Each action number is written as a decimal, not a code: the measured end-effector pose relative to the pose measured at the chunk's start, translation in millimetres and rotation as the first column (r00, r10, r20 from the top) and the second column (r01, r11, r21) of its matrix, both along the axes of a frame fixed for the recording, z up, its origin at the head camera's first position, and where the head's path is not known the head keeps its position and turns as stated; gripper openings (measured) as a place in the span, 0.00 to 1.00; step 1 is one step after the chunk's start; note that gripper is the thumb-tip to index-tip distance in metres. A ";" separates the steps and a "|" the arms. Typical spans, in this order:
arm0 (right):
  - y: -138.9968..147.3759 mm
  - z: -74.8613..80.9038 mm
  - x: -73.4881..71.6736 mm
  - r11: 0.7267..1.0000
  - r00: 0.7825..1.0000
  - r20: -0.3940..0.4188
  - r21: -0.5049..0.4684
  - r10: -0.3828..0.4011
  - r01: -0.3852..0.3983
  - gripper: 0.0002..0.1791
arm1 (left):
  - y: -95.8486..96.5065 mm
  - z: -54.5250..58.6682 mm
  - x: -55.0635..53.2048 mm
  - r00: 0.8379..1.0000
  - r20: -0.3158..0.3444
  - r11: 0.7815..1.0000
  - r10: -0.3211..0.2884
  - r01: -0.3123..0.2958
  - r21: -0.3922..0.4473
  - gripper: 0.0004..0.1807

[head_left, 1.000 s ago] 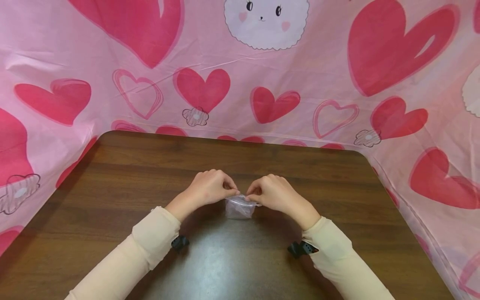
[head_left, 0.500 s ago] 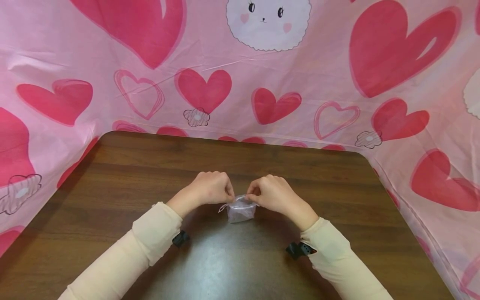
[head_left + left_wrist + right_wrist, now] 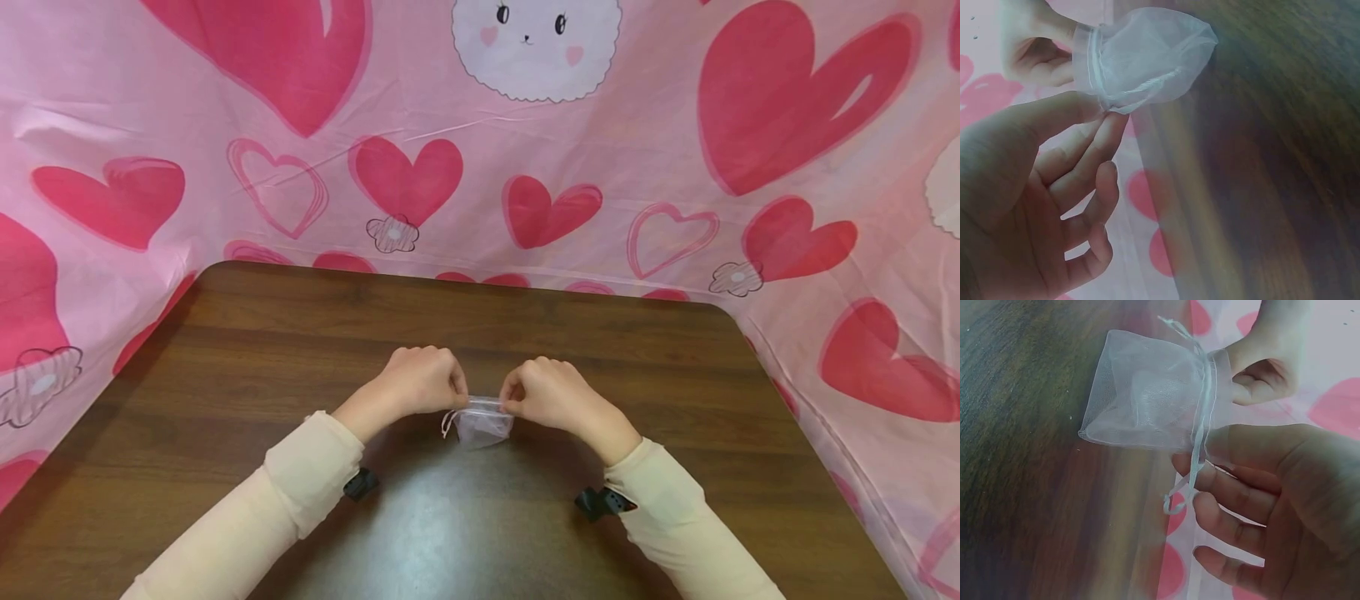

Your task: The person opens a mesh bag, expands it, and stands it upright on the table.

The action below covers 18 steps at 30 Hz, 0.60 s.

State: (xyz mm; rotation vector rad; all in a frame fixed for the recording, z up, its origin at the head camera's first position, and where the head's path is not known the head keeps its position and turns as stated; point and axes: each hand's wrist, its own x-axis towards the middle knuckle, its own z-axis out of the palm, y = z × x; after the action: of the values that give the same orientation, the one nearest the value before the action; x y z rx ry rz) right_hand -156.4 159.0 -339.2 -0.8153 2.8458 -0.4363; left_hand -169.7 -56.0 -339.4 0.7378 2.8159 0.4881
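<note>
A small sheer white organza drawstring pouch (image 3: pixel 483 429) hangs by its mouth between both hands, over the middle of the table. My left hand (image 3: pixel 423 379) pinches the left corner of its top edge between thumb and fingers. At the opposite corner my right hand (image 3: pixel 551 396) pinches the same edge, the other fingers loosely bent below. The mouth is stretched into a straight line. A white drawstring (image 3: pixel 1200 412) runs below the hem, with loops sticking out at both sides. Through the mesh, the right wrist view shows a paler whitish patch inside; I cannot tell what it is.
The dark wood-grain table (image 3: pixel 300 325) has rounded far corners. Pink cloth (image 3: pixel 480 150) printed with red hearts hangs behind it and along both sides. Black camera mounts (image 3: pixel 600 502) sit at the wrists, under cream sleeves (image 3: pixel 292 483).
My hands have moved apart from close together at the pouch's mouth. Its top edge has gone from bunched and rounded to straight. A drawstring loop now shows at the left.
</note>
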 end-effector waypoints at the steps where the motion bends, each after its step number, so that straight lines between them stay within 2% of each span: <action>1: 0.5 0.0 0.1 1.000 1.000 0.002 -0.003 -0.002 0.002 0.04 | -0.9 -0.4 0.3 1.000 0.007 1.000 0.004 -0.004 0.006 0.06; 9: 4.2 -1.1 1.6 0.999 1.000 0.007 -0.035 -0.020 0.020 0.02 | -6.2 -4.8 3.4 0.998 0.061 0.998 0.016 -0.019 0.055 0.03; 13: 4.8 -1.5 2.3 0.998 0.998 -0.056 -0.046 -0.039 0.036 0.04 | -3.8 -7.9 4.7 0.999 0.047 0.997 0.009 -0.012 0.073 0.02; 18: 1.0 -2.6 3.0 0.993 0.988 -0.131 -0.105 -0.075 0.062 0.04 | 6.0 -12.1 8.0 0.999 0.039 0.994 0.031 -0.035 0.101 0.10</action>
State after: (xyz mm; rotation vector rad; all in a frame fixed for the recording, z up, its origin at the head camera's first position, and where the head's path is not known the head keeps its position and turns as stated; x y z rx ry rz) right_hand -153.4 160.0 -341.8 -0.7946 3.0058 -0.5585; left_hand -161.6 -50.0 -351.5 0.6949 2.7899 0.6480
